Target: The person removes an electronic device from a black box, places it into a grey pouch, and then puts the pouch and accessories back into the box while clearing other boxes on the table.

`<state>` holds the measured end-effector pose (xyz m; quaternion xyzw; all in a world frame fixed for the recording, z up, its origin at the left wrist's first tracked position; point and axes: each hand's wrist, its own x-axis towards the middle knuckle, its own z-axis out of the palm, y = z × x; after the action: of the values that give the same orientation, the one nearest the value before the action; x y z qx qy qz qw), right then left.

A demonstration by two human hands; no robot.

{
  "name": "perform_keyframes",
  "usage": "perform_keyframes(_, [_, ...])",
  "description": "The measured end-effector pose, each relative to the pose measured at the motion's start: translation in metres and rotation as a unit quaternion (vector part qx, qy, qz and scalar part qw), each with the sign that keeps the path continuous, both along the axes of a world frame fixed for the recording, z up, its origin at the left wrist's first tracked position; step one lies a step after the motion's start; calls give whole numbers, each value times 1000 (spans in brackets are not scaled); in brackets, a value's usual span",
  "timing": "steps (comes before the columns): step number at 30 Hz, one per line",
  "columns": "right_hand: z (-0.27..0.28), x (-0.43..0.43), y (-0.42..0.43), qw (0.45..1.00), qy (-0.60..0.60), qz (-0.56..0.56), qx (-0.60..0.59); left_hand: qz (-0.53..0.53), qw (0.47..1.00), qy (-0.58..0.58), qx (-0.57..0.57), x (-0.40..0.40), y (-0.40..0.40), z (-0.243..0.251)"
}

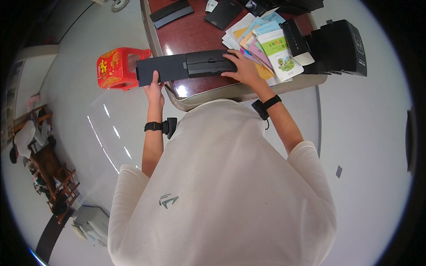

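A long black cardboard box point(209, 63) lies across the near edge of a red-brown table point(196, 36), its flat panel point(163, 69) extended to the left past the table's side. My left hand point(154, 91) pinches that panel by its lower edge, thumb on top and fingers underneath. At the other end, my right hand point(244, 70) spans the box, with the thumb on the near side and fingertips over the top. A slit and a small notch show on the box's upper face. Whether anything is inside cannot be seen.
Booklets point(278, 55) and papers are fanned out right of the box. Further back lie a flat black box point(224, 13) and another black carton point(171, 13). A large black box point(342, 48) stands at the right edge. A red plastic stool point(116, 68) is left of the table.
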<state>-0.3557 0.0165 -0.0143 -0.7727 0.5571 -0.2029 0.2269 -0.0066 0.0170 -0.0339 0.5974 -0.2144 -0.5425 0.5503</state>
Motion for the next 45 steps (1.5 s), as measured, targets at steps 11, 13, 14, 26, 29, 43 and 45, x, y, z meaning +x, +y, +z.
perform_keyframes(11, [-24, 12, -15, 989, -111, -95, 34, -44, 985, -142, -90, -5, -7, -8])
perform_keyframes(13, [-26, 14, -16, 990, -104, -96, 18, -88, 955, -233, -161, -11, -9, -4])
perform_keyframes(14, [-26, 13, -16, 990, -103, -98, 19, -163, 920, -294, -203, -22, -12, 3])
perform_keyframes(26, [-52, -5, -4, 966, -235, -91, 64, -524, 553, -512, -398, -148, -62, 67])
perform_keyframes(29, [-46, -13, 4, 979, -175, -96, -30, -574, 509, -537, -351, -166, -67, 62])
perform_keyframes(43, [-62, -68, 70, 975, -110, -163, 98, -630, 482, -521, -314, -182, -76, 46])
perform_keyframes(45, [-61, -59, 60, 988, -93, -116, 42, -626, 473, -542, -301, -186, -75, 51])
